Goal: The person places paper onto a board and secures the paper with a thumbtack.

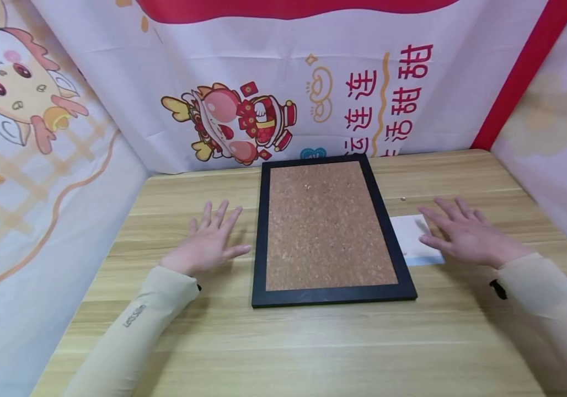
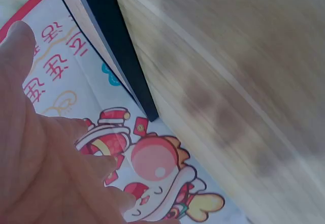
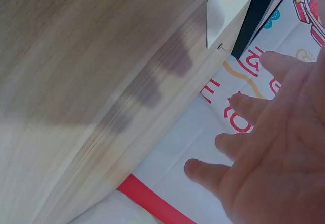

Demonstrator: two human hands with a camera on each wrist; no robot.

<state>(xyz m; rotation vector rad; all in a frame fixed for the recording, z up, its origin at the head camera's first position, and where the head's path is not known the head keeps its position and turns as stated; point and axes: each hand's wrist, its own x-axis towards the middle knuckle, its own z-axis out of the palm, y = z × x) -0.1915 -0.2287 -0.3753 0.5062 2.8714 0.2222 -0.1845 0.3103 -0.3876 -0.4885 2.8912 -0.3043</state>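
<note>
A cork board (image 1: 330, 226) in a black frame (image 1: 335, 296) lies on the wooden table, its top end toward the back cloth. To its left, my left hand (image 1: 207, 242) is held over the table with fingers spread and nothing in it. On the other side my right hand (image 1: 467, 234) hovers, fingers apart and also holding nothing. Beside the frame, close to the right fingertips, lies a white card (image 1: 412, 237) with a light blue edge. A tiny shiny piece (image 1: 403, 198) sits on the wood behind the card; another small glint shows on the cork's upper part.
A printed cloth (image 1: 258, 55) with cartoon figures and red characters hangs behind the table (image 1: 313, 353). More printed cloth hangs at the left (image 1: 40, 220) and right (image 1: 556, 138) sides, close to the table's edges.
</note>
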